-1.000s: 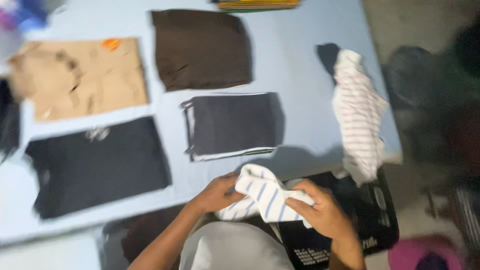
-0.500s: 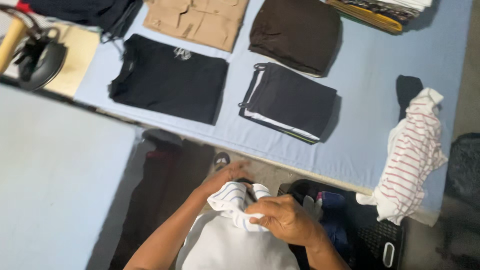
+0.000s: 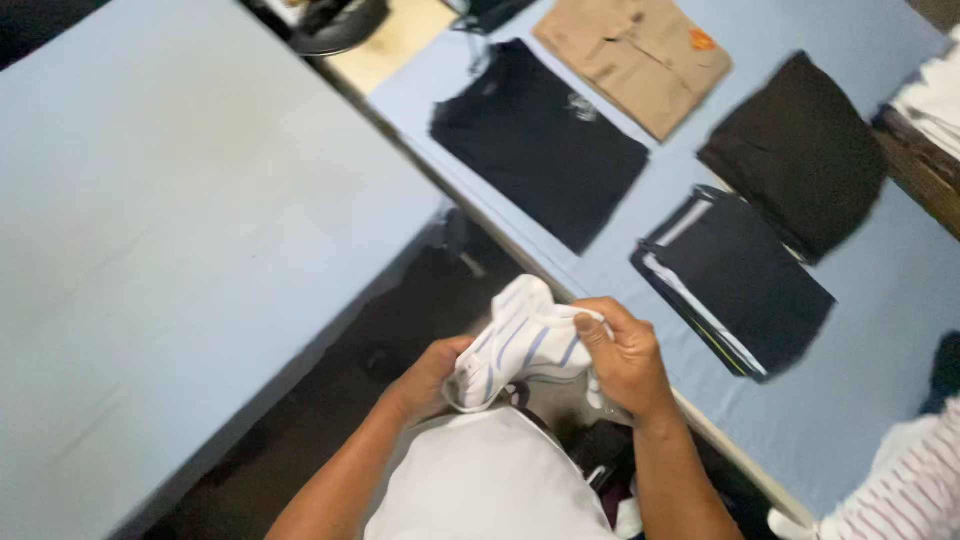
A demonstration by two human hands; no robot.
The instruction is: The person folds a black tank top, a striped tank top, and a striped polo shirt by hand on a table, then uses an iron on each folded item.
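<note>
The right hand (image 3: 622, 352) has its fingers curled tight over the top edge of a bunched white garment with blue stripes (image 3: 520, 343), thumb pressing down into the cloth. The left hand (image 3: 428, 377) clasps the lower end from underneath, though its fingertips are hidden in the folds, so how firm that hold is can only be guessed. The garment hangs in the air before the person's chest, over the dark gap between the two blue-covered tables (image 3: 180, 250) and touching neither.

With the cloth wadded rather than spread, a loose end could slip free and drop into that gap. Near the right elbow lies a folded black garment with white edging (image 3: 740, 285) (its near corner just beside the table edge); a swing of the arm might drag it askew. The folded black T-shirt (image 3: 540, 140), tan shirt (image 3: 635, 60) and dark brown piece (image 3: 800, 150) lie further off.
</note>
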